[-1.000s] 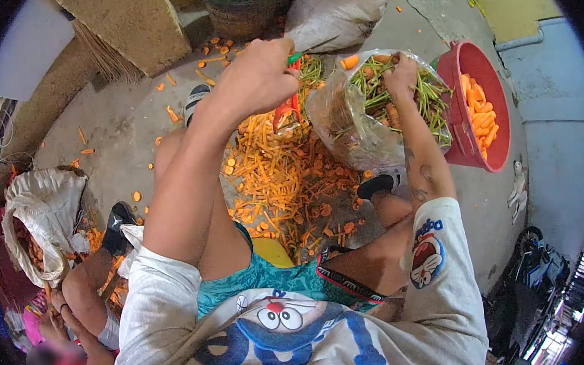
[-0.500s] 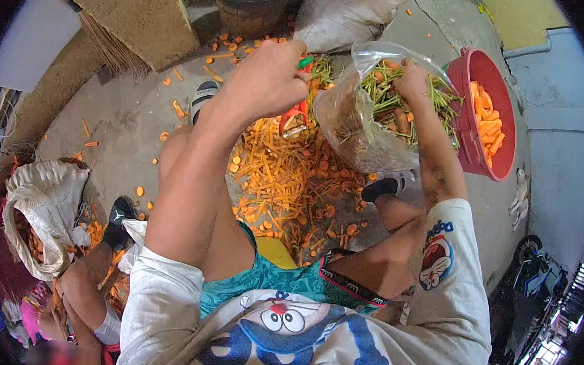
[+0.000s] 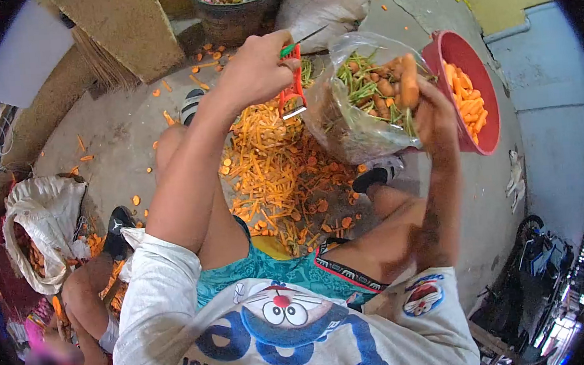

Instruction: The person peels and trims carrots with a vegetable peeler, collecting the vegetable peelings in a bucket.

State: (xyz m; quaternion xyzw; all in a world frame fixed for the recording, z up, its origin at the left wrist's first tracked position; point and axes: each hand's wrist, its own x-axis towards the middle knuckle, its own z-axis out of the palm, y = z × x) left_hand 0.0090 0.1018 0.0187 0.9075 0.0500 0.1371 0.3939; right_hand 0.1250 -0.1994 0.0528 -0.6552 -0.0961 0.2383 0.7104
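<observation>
My left hand (image 3: 259, 72) is closed around a red peeler (image 3: 293, 86) and a green-handled knife (image 3: 287, 50), whose thin blade points up and to the right. My right hand (image 3: 435, 113) grips an unpeeled carrot (image 3: 408, 81) at the right side of a clear plastic bag (image 3: 343, 134). Inside the bag lie unpeeled carrots (image 3: 382, 86) and green stems (image 3: 361, 81). Orange peelings and cut carrot ends form a pile (image 3: 270, 163) on the floor between my legs. Right of the bag, a red tub (image 3: 489, 84) holds peeled carrots (image 3: 465, 100).
A dark bucket of rubbish (image 3: 230, 12) and a white sack (image 3: 306, 16) stand at the back, with a broom (image 3: 100, 57) at left. Another person's leg (image 3: 84, 291) is at lower left beside an open sack (image 3: 46, 202) of carrots. A motorbike (image 3: 537, 252) is at lower right.
My right hand has come out from among the stems with a carrot, moving towards me. My left hand keeps the peeler and knife, now turned so that both show more.
</observation>
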